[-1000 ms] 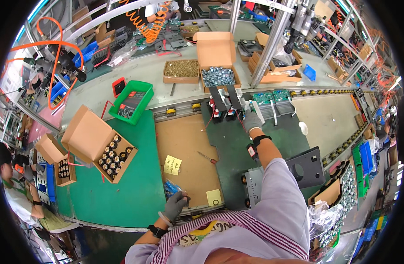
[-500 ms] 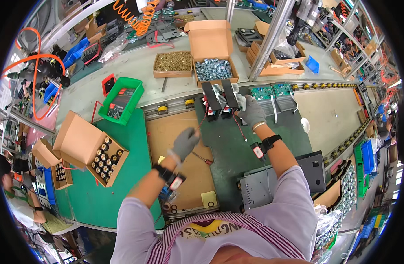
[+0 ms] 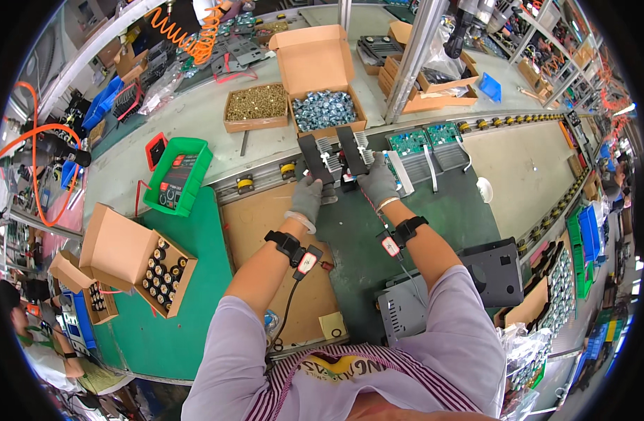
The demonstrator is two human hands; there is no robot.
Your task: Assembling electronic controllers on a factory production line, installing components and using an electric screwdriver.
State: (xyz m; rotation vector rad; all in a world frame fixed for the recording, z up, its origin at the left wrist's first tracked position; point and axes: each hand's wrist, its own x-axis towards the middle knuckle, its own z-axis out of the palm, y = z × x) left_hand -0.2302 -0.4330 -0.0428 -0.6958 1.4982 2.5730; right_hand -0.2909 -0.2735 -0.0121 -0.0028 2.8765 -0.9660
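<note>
Two black modules with silver finned heat sinks stand side by side at the far edge of the dark green board (image 3: 350, 238). My left hand (image 3: 306, 199), in a grey glove, has its fingers closed around the near end of the left module (image 3: 313, 158). At the right module (image 3: 353, 149), my gloved right hand (image 3: 380, 184) grips the near right side. A twisted red and black wire (image 3: 372, 205) trails from the right module below that hand. Green circuit boards (image 3: 408, 142) on grey bases lie just to the right, with a pale strip (image 3: 400, 170) between.
Beyond the modules are an open carton of bluish metal parts (image 3: 326, 111) and a box of brass-coloured screws (image 3: 257, 105). A green bin (image 3: 201, 175) and a carton of black cylinders (image 3: 186, 281) are leftward. Grey metal panels (image 3: 399, 313) lie near my right arm. A roller rail (image 3: 539, 245) runs rightward.
My left hand has moved up and right from over the brown board to the left module. My right hand stays at the right module. The whole view has shifted slightly.
</note>
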